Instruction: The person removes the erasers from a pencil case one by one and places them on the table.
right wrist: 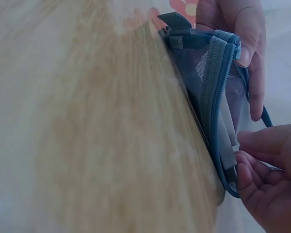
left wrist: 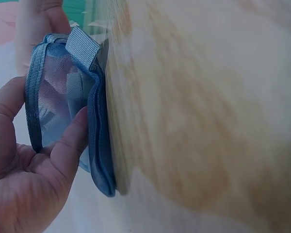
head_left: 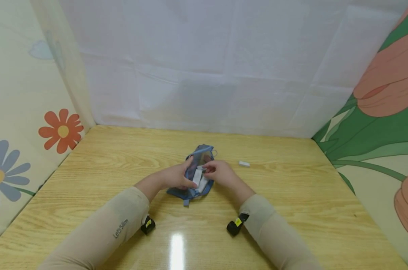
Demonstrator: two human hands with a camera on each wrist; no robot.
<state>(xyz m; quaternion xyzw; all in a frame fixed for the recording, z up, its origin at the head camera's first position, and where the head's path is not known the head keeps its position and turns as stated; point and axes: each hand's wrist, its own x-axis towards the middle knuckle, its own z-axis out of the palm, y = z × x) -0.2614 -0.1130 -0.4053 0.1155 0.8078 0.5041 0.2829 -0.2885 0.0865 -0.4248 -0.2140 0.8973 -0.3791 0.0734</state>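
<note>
I have the blue mesh pouch (head_left: 191,171) resting on the wooden table (head_left: 291,195), about midway between left and right, its zipped mouth parted and facing up and to the right; inside I see white pieces (head_left: 197,177), slim and lying side by side; the left hand (head_left: 175,177) grips the pouch from its left side, thumb on the near part and a finger on the far part; the right hand (head_left: 222,173) comes in from the right, thumb and fingers pinching the end of a piece at the mouth; the pouch is well apart from the table's left and right edges, with wood on both sides of it, and a shorter stretch of wood runs from its far end to the white cloth (head_left: 207,75) hanging at the far edge; a small white block (head_left: 244,164) lies right of the pouch, just beyond the right hand and apart from it; the forearms in pale sleeves (head_left: 109,225) take up the near left and near right, each with a black wrist device (head_left: 148,225) at the cuff; flower-painted panels (head_left: 8,93) bound the table left and right; only the head view gives me the small block; the left wrist view shows the woven tab (left wrist: 82,48) and the zip strip (left wrist: 33,97) close up; the right wrist view shows the pieces edge-on at the right fingertips, and a little label (right wrist: 176,42) near the tab.
</note>
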